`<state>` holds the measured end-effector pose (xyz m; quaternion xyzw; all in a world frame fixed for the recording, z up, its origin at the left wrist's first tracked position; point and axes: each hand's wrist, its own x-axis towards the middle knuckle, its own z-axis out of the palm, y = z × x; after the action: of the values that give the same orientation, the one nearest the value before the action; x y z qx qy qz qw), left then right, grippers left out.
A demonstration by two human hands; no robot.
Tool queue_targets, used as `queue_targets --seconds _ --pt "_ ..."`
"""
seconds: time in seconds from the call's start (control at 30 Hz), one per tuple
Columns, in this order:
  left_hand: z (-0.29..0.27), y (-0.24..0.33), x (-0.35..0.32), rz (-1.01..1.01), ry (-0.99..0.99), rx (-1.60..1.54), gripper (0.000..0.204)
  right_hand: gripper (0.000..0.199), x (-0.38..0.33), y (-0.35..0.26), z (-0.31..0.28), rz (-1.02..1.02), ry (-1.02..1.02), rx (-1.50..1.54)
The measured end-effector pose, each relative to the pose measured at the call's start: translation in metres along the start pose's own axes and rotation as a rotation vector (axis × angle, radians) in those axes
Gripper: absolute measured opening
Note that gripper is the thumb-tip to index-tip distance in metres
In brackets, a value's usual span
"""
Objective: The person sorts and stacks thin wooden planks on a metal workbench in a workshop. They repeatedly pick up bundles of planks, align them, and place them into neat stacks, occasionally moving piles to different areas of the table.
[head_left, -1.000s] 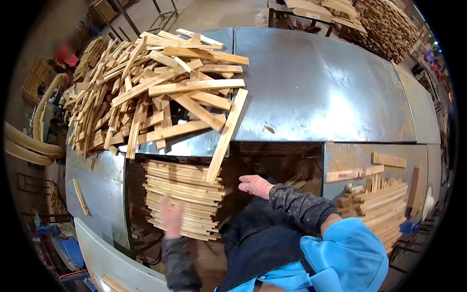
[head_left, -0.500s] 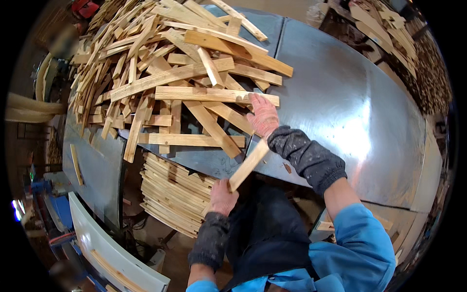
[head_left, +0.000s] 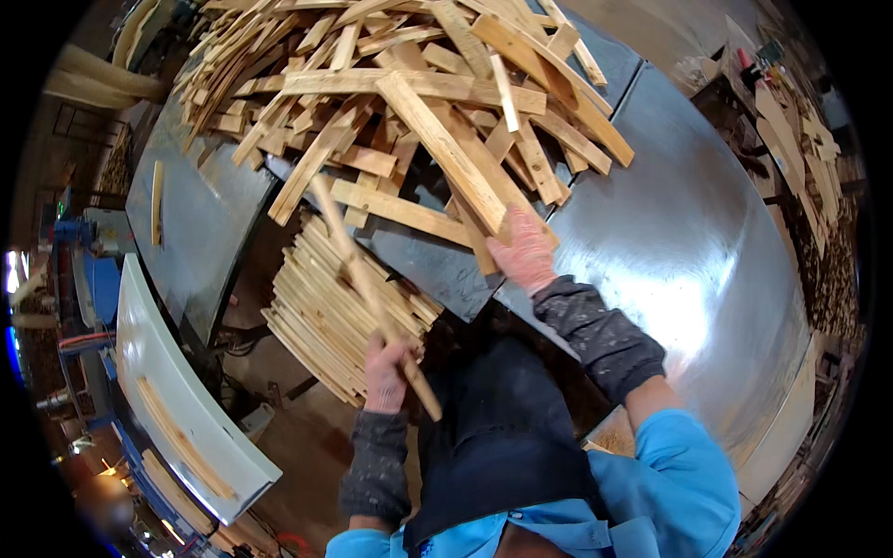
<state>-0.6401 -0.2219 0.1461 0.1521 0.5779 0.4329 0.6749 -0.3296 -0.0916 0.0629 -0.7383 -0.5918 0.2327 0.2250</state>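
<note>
Left hand [head_left: 384, 372] now clamps a long pale wooden slat [head_left: 367, 288] lifted off the heap; my right hand [head_left: 524, 251] has closed on another board [head_left: 446, 153] in the far jumbled pile on the grey metal table [head_left: 688, 242].

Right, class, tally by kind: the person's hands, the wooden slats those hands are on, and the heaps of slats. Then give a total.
Hands: 2 (left hand, right hand)
Slats in hand: 2 (long slat gripped by the left, broad slat under the right)
Heaps of slats: 2 (loose pile, neat stack)
Total: 6
</note>
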Motion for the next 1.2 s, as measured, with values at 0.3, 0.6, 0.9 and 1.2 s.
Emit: queue_targets --seconds 0.3,0.6,0.9,1.2 --pt "0.035 -0.017 0.052 -0.088 -0.111 -0.268 0.04 0.107 0.01 -0.048 0.066 0.141 -0.007 -0.115" --pt "0.029 -0.025 0.045 -0.259 -0.172 -0.31 0.047 0.072 -0.135 -0.026 -0.046 0.436 -0.708 1.154" --pt "0.031 -0.044 0.03 -0.258 -0.25 -0.302 0.051 0.088 -0.23 0.054 -0.089 0.701 -0.838 1.502" --pt "-0.03 -0.016 0.003 0.006 0.033 0.275 0.04 0.092 -0.299 0.155 -0.168 0.807 -0.751 1.416"
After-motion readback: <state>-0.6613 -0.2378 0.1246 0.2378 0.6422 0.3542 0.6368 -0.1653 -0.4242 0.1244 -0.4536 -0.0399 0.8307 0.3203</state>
